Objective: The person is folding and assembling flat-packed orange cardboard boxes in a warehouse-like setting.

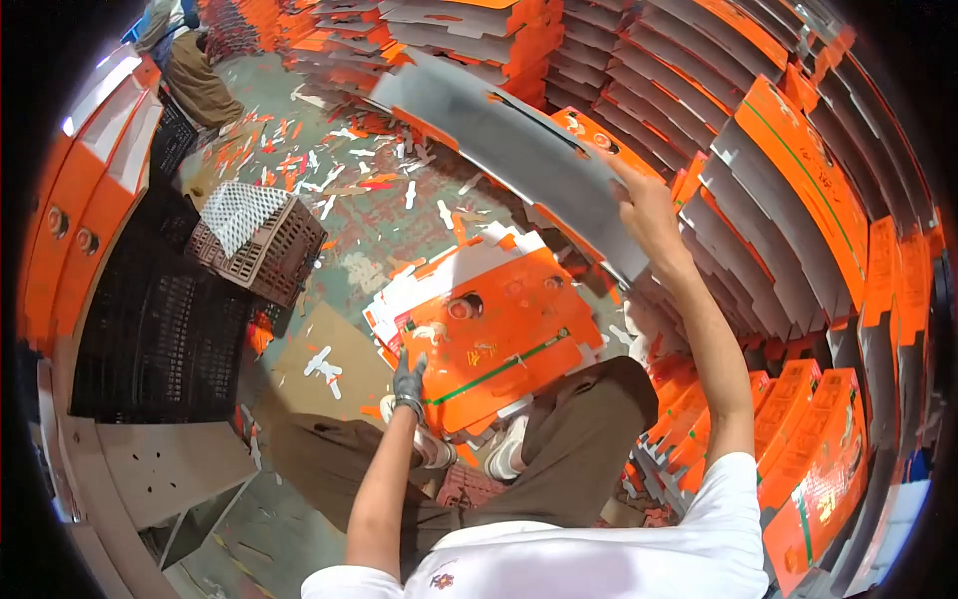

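Observation:
My right hand (647,208) is raised and grips the edge of a large flat cardboard sheet (509,135), grey side up with orange edges, held in the air above the floor. My left hand (408,379), in a dark glove, reaches down and touches the near edge of a pile of orange die-cut cardboard sheets (494,329) lying on the floor in front of my knees. The top sheet of the pile is orange with a green line and round holes.
Tall stacks of orange and grey cardboard blanks (788,200) fill the right side and the back. A brown plastic crate (259,240) and black crates (160,329) stand at left. Paper scraps litter the floor (369,210). Another person (195,60) crouches at top left.

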A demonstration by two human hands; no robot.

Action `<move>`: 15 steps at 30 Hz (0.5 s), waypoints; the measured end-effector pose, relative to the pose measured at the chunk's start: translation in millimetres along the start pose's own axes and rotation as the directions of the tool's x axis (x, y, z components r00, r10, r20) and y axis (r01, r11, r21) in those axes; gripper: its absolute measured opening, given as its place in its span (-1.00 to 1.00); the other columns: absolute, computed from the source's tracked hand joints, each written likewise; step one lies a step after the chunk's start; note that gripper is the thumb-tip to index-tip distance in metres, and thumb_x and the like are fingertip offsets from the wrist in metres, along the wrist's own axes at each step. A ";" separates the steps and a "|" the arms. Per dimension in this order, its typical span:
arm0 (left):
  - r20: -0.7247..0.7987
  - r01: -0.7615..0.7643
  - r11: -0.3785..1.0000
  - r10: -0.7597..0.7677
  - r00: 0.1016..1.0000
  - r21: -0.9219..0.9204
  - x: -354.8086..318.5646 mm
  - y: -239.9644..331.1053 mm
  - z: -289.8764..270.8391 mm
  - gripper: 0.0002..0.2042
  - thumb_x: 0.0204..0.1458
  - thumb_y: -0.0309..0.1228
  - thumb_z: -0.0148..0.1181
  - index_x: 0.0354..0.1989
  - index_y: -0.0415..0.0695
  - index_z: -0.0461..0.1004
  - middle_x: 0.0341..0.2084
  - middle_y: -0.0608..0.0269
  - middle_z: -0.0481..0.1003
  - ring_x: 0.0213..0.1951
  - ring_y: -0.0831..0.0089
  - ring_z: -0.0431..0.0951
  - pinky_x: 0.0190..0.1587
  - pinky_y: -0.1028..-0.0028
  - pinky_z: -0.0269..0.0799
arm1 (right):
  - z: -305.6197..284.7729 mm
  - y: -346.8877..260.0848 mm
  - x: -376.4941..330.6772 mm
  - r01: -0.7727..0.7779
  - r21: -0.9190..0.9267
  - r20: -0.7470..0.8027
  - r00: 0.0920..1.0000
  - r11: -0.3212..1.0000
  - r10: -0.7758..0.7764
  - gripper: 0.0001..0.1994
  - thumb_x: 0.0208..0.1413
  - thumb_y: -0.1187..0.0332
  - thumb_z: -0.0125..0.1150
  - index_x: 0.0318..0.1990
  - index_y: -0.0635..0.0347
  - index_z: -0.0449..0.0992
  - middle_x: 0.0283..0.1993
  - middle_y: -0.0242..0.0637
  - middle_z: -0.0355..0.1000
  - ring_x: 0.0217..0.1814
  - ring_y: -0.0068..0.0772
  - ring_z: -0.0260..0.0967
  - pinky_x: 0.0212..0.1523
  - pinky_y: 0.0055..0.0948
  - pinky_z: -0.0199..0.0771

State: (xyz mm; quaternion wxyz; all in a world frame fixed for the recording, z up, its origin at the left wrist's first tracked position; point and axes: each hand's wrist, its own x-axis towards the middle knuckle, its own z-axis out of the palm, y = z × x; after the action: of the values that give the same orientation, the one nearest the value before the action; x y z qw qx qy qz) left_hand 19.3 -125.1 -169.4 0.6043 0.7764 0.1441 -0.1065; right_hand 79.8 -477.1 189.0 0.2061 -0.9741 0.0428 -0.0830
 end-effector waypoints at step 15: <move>-0.167 0.673 0.739 -0.665 0.728 -0.011 -76.5 -97.9 9.6 -0.56 -0.12 -0.18 0.18 -0.06 -0.01 0.24 -0.31 0.21 0.36 -0.36 0.24 0.38 -0.57 0.32 0.28 | 208.5 206.3 101.2 -0.194 -0.682 -0.114 0.981 0.705 0.159 -0.23 -0.09 0.41 0.07 0.24 -0.36 -0.20 0.30 -0.12 -0.20 0.28 -0.02 -0.15 -0.04 0.26 0.08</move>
State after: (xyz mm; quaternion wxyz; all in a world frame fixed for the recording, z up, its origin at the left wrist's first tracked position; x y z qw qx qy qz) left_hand -86.7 -119.4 -234.7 0.4921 0.6932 0.4591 -0.2581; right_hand 206.5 -594.8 -68.7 -0.1651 -0.9697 0.1684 -0.0636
